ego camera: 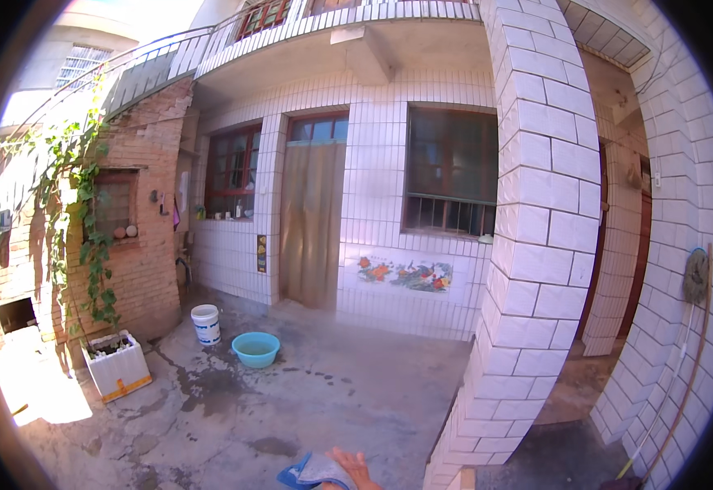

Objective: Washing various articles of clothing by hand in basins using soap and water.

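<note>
At the bottom edge, my right hand (352, 467) reaches up into view with its fingers partly spread. A blue and grey cloth (319, 470) hangs at its left side, held against the hand, and a bit of skin shows below the cloth. The frame cuts off the wrist. My left hand is out of view. Farther off on the concrete floor stands a light blue plastic basin (256, 360) with water in it. Just behind it to the left is a white plastic bucket (206, 327). Dark wet patches mark the floor around them.
On the left, a white foam planter box (117, 370) holds a climbing vine by a brick wall (148, 269). A tiled pillar (528, 294) rises right of centre. A mop (697, 275) leans on the right wall. A curtained doorway (312, 226) lies ahead.
</note>
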A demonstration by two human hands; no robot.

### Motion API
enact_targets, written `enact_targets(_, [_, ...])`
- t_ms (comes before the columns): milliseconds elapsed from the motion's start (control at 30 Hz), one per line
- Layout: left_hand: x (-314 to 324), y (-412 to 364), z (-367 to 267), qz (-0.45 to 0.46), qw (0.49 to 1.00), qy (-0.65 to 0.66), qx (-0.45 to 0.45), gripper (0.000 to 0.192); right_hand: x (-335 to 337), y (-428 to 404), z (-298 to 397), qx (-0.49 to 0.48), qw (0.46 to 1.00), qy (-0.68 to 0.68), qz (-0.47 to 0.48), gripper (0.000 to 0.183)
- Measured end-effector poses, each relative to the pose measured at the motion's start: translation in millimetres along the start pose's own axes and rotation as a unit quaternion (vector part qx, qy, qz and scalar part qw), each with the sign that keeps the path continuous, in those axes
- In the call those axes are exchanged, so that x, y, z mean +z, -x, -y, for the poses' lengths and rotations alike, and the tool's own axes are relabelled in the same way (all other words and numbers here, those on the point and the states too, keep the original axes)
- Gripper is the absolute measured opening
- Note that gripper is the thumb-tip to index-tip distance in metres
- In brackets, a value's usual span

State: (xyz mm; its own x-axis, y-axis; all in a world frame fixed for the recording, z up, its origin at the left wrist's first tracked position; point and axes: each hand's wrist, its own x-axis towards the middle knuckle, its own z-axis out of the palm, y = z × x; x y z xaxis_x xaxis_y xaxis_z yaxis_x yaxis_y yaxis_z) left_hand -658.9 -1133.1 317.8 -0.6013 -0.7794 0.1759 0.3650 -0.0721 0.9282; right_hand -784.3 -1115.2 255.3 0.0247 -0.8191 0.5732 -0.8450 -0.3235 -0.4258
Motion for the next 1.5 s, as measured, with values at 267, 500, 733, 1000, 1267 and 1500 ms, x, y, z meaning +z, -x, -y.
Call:
enact_targets(267, [4.0,-1.3,-0.5,0.01,1.0,-0.003,-0.004,0.04,-9.9,-13.9,-0.3,0.009,0.963,0.137,0.232,0.059])
enact_targets(500, [-5.4,-0.8,-2.0,-0.004,1.0,0.002,0.001,0.04,-38.1,-34.8,61.3,0.286,0.613,-0.736,-0.041,0.047])
enact_targets(733, [-5.4,-6.2,-1.5,0.0,1.0,0.01,-0.001,0.039,-12.1,-14.9,57.0,0.307,0.923,-0.21,0.094,0.071])
enact_targets(1000, [-5.7,-8.6,-0.1,0.009,1.0,0.027,0.002,0.039,-5.9,2.4,54.4,0.177,0.977,-0.113,0.035,0.067])
enact_targets(1267, [-2.1,-14.9,20.0,0.062,0.992,0.098,0.04,0.038,-35.0,10.1,51.9,0.337,0.662,-0.632,-0.221,0.051])
enact_targets(1500, [40.5,11.3,23.1,0.042,0.99,0.115,-0.068,0.03,-27.3,8.2,50.7,0.315,0.724,-0.591,-0.167,0.049])
